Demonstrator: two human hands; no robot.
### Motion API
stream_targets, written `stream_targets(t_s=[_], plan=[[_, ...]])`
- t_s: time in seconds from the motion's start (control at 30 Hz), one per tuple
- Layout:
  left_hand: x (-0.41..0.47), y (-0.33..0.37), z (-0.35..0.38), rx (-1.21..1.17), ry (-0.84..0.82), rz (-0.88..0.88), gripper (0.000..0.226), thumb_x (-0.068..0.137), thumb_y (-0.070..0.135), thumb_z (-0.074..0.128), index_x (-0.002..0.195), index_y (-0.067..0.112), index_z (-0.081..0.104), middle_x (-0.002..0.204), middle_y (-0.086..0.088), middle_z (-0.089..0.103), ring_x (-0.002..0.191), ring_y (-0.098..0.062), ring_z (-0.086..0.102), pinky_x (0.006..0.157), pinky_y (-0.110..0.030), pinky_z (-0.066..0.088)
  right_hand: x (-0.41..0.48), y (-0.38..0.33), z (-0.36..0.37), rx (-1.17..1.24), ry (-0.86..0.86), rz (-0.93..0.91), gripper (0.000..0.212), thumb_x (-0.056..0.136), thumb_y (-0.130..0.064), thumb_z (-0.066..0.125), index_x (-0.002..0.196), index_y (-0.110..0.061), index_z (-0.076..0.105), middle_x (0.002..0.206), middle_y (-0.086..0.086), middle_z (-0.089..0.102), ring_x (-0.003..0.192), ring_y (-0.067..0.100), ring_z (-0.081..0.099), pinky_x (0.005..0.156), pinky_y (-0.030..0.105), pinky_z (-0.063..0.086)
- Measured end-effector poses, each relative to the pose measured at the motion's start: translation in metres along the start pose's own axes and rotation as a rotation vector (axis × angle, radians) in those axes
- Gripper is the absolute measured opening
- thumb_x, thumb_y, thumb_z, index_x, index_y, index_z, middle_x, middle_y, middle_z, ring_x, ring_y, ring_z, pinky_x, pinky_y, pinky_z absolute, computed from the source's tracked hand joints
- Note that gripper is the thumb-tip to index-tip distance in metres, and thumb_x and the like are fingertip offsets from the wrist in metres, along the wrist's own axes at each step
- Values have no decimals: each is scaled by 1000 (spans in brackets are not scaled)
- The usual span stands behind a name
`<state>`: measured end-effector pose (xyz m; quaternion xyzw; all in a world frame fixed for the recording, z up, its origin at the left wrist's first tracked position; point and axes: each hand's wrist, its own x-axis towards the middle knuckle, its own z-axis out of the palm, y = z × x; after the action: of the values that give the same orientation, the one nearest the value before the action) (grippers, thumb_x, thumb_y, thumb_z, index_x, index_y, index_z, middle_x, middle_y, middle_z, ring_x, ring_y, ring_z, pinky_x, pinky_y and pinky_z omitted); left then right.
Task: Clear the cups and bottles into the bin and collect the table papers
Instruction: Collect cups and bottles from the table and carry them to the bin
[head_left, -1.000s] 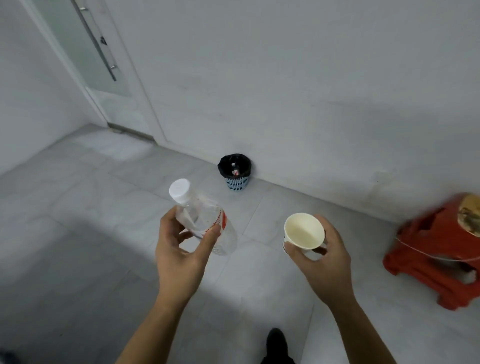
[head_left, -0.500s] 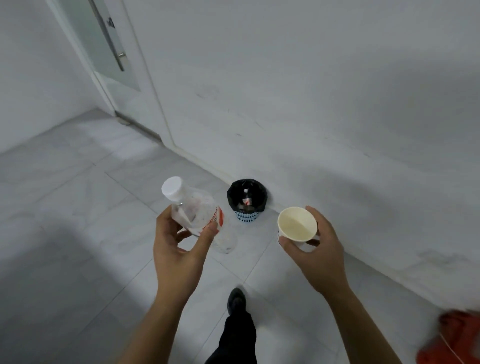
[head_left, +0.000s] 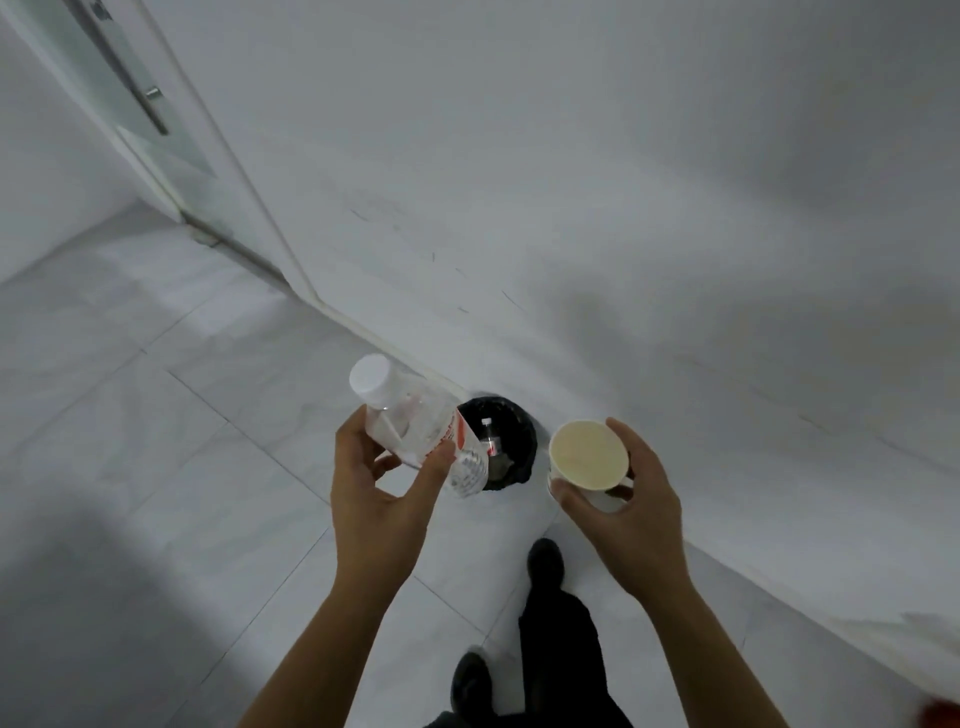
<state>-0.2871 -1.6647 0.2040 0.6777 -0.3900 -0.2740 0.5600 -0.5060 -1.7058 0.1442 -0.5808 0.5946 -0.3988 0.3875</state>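
My left hand grips a clear plastic bottle with a white cap and a red-and-white label, tilted cap-up to the left. My right hand holds a white paper cup, its mouth facing me and nothing visible inside. Between and just beyond the two hands stands a small bin with a black liner, on the floor against the wall. The bottle's base overlaps the bin's left rim in view. Another bottle lies inside the bin.
White wall runs diagonally behind the bin. A glass door with a metal handle is at the upper left. Grey floor tiles spread to the left. My dark-trousered legs and shoes stand just short of the bin.
I have walked up to the bin; it has gone from far off to directly under my hands. Both hands kept their hold on bottle and cup. The red stool has slid out of view.
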Motion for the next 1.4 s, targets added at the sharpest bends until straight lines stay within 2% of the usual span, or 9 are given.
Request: stream_targets(t_s=[0.2,0.4,0.6,0.73,0.87,1.07,1.2,1.33,1.4], plan=[[65,-30,58,75,91,-154,63,76,32,85,128,28,50,118,10,66,107,-13,67,95,-42,55,109,31,15,-35,-124,94,84,70,-34,89,142,-30,47,133,-12,54,113,6,56,91,32,54],[132,-100,116,118,139,-277,67,79,31,83,133,24,46,125,10,61,109,-8,64,89,-24,55,203,88,56,-145,-298,147,83,71,-37,87,143,-29,46,126,-17,49,109,4,51,90,30,50],[169,-256,176,144,147,-470,71,81,31,81,138,15,42,135,1,53,123,-9,56,102,-36,52,243,215,131,-297,-376,231,87,70,-31,88,144,-26,42,129,-2,44,107,6,46,90,29,46],[173,-387,210,182,129,-520,66,81,27,81,134,14,44,131,3,54,121,-7,56,103,-27,50,250,336,196,-326,-381,334,88,71,-35,87,145,-28,40,127,-1,45,113,16,51,93,35,50],[176,-509,238,229,115,-603,64,81,29,81,133,17,44,121,9,56,107,-4,61,89,-18,54,254,449,268,-287,-388,426,89,70,-44,84,145,-24,40,133,0,50,122,18,53,98,44,53],[186,-633,269,312,99,-762,66,81,42,77,133,20,44,114,7,60,99,-13,60,71,-14,45,257,553,339,-315,-514,456,107,81,-36,80,158,-16,10,154,9,36,138,25,41,103,31,38],[177,-653,262,316,-51,-785,72,76,56,76,134,26,46,124,7,61,113,-13,61,95,-35,54,252,558,339,-301,-570,504,107,83,-38,78,159,-23,5,158,6,30,116,-6,54,94,17,43],[141,-585,223,547,-148,-626,65,99,50,49,153,18,31,155,-1,40,143,-18,34,114,-31,28,236,494,306,-371,-577,418,86,94,-42,62,159,-22,9,159,8,26,140,16,40,103,25,37],[128,-524,191,588,-129,-560,61,101,50,39,152,17,33,156,-1,39,146,-19,30,119,-42,27,229,437,285,-351,-566,359,76,98,-41,56,159,-22,14,158,4,30,133,9,42,102,23,38]])
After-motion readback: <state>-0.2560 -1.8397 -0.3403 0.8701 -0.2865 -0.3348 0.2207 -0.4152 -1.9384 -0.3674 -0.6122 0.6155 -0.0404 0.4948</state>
